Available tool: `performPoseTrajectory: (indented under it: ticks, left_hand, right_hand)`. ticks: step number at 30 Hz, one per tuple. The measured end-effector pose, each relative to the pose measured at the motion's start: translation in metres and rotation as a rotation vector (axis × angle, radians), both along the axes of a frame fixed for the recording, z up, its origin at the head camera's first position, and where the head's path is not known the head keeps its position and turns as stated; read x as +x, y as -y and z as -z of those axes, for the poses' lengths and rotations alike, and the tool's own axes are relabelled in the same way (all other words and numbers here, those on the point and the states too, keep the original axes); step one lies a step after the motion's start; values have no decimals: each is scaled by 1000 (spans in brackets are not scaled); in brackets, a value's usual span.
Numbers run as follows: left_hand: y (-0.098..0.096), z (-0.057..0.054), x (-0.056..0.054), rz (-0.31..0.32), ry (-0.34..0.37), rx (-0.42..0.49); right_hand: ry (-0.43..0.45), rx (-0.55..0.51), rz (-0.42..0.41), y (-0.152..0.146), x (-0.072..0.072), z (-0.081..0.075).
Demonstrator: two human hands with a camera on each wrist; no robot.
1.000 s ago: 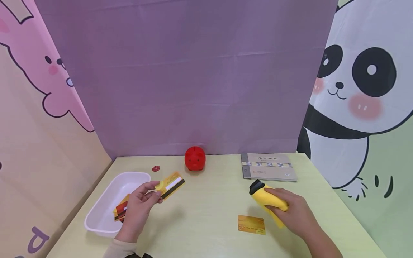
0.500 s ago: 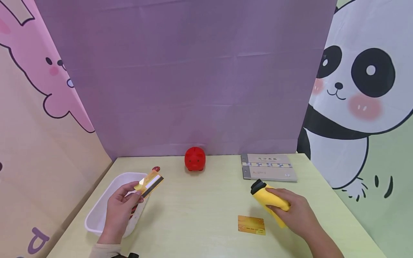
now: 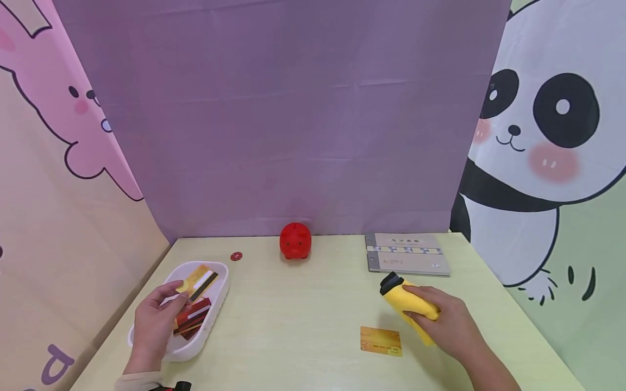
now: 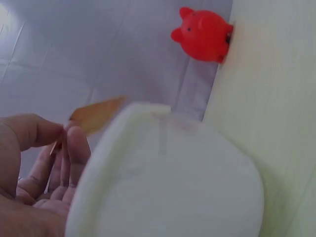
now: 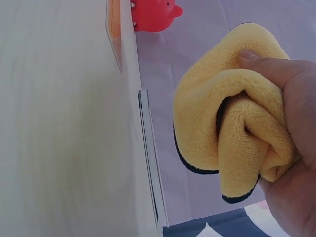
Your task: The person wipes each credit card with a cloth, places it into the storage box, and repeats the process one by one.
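My left hand (image 3: 155,320) pinches a gold bank card (image 3: 199,282) with a white and a black stripe, holding it over the white plastic basin (image 3: 222,296). Inside the basin lie several red and gold cards (image 3: 194,315), partly behind the hand. In the left wrist view the pinched card (image 4: 98,114) shows beyond the basin's rim, between thumb and fingers. On the right, my right hand (image 3: 447,320) grips a bunched yellow cloth (image 3: 409,303) with black edging, raised above the table. The cloth's plush folds (image 5: 232,113) fill the right wrist view. Another gold card (image 3: 381,341) lies flat on the table beside the cloth.
A red piggy bank (image 3: 295,241) stands at the table's back edge. Left of it lies a small red disc (image 3: 236,256). Toward the back right is a grey book (image 3: 407,253) with a patterned band. A purple curtain (image 3: 303,119) hangs behind the table.
My left hand has carried the pinched card leftward, from beside the basin to over it. The right hand with the cloth has hardly moved.
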State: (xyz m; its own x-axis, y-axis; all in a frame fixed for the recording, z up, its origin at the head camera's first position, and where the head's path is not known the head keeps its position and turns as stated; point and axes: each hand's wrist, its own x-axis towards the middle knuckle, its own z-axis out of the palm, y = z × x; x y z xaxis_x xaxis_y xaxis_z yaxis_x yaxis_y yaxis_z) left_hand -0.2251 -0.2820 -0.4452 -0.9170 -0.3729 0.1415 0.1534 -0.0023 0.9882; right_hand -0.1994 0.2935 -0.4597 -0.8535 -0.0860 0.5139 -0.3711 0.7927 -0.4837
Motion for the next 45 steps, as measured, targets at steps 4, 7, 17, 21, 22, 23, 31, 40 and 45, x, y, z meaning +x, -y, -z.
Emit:
performPoseTrajectory:
  ticks: [4, 7, 17, 21, 22, 23, 31, 40, 45]
  left_hand:
    - [9, 1, -2, -72, 90, -84]
    - [13, 2, -3, -68, 139, -142]
    - [17, 7, -7, 58, 219, -232]
    - [16, 8, -9, 88, 236, -239]
    - [16, 8, -9, 94, 240, -235]
    - [15, 8, -9, 99, 243, -236]
    - [14, 11, -11, 148, 244, -250]
    - [14, 13, -11, 130, 243, -343]
    - [14, 13, -11, 102, 239, -347]
  right_hand:
    - [11, 0, 2, 0, 0, 0]
    - [8, -1, 1, 1, 0, 0]
    - [-9, 5, -5, 1, 0, 0]
    - [4, 6, -6, 1, -1, 1]
    - [8, 5, -8, 1, -1, 1]
    - [12, 5, -7, 1, -1, 1]
    - [15, 6, -7, 2, 0, 1]
    - [31, 3, -9, 2, 0, 2]
    - [28, 3, -9, 2, 1, 2]
